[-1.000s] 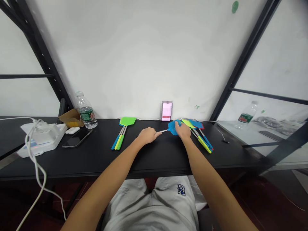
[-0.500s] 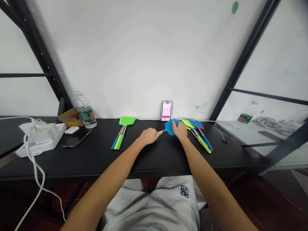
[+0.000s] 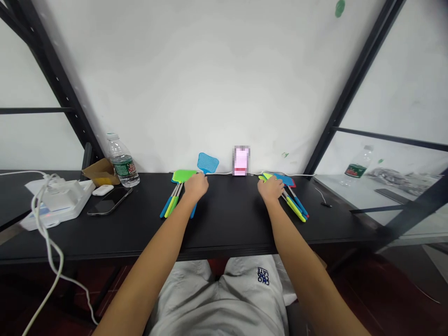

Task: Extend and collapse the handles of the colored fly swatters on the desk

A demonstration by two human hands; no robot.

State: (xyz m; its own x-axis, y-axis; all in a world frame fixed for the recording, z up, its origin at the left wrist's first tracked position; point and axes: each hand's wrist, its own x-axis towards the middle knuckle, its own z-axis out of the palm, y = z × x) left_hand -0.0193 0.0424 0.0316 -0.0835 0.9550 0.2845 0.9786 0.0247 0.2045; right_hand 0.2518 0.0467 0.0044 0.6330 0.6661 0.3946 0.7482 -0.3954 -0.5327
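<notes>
My left hand [image 3: 196, 187] is closed around the shaft of a blue fly swatter [image 3: 207, 163], its mesh head raised against the wall and its blue handle end showing below the hand. Right beside it lies a fanned group of fly swatters with a green head [image 3: 184, 176] on top and blue, yellow-green and green handles. My right hand [image 3: 270, 188] is over the right-hand group, its fingers closed at a yellow-green fly swatter [image 3: 267, 176]; the fingertips are partly hidden. A blue swatter head [image 3: 285, 179] and a red edge show next to it.
A phone [image 3: 241, 161] with a blurred screen leans against the wall. On the left of the black table [image 3: 227, 224] are a water bottle [image 3: 124, 163], a cardboard box [image 3: 101, 172], a dark phone [image 3: 110, 201], a white case [image 3: 103, 190] and a white power strip [image 3: 59, 210] with cables.
My left hand has carried the blue fly swatter left to the left-hand group, turning its head upward. My right hand has let go of the blue head and moved right onto the other group.
</notes>
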